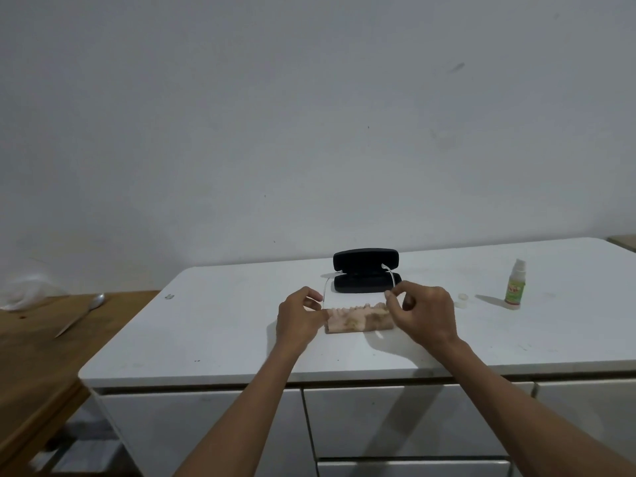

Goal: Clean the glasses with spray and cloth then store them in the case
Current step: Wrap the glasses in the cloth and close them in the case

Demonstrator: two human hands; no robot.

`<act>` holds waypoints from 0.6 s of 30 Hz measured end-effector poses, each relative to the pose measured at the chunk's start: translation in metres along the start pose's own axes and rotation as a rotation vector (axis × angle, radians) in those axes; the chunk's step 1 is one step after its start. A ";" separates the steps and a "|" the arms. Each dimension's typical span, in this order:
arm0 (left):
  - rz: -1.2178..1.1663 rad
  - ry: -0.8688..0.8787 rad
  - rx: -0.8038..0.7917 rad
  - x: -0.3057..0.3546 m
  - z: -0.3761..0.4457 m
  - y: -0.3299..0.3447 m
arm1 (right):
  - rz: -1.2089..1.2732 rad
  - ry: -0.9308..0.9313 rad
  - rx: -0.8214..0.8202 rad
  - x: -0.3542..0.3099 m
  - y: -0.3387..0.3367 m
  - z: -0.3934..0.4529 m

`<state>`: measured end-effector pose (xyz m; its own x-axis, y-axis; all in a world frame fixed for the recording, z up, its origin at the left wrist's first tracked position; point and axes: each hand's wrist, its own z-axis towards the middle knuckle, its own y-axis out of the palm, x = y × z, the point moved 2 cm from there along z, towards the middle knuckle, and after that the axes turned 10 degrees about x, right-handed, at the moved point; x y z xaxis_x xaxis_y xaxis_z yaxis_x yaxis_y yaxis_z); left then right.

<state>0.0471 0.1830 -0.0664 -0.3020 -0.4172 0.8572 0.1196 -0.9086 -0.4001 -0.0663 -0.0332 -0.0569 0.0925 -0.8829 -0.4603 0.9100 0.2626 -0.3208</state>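
Both hands, left grip [300, 315] and right grip [425, 309], pinch the clear glasses [358, 313] above the bench [220, 325] before the open case [366, 271]; spray bottle [515, 284] uncapped, storing remains.

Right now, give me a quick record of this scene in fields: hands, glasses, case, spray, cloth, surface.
left hand: holds the left end of the glasses
right hand: pinches the right end of the glasses
glasses: clear frame, temples open, pointing toward the case
case: black, open, behind the hands
spray bottle: upright, right of the hands, cap off
cap: lying left of the bottle
cloth: pinkish, on the counter between the hands
counter: white, drawers below
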 end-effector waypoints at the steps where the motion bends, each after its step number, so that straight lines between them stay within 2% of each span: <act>1: -0.014 0.034 0.011 0.000 0.000 -0.001 | 0.017 0.043 0.024 0.002 -0.003 0.002; 4: -0.015 0.112 0.036 0.003 -0.001 0.000 | 0.062 0.152 0.029 0.006 -0.005 0.005; 11: -0.010 0.186 0.054 0.009 -0.002 0.002 | 0.146 0.251 -0.106 0.015 0.006 0.005; 18: 0.230 0.404 -0.031 0.014 -0.002 0.000 | 0.218 0.311 -0.120 0.019 0.008 0.009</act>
<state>0.0415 0.1771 -0.0553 -0.6157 -0.5615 0.5528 0.1999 -0.7899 -0.5797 -0.0534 -0.0513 -0.0606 0.1345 -0.6466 -0.7509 0.8272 0.4905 -0.2742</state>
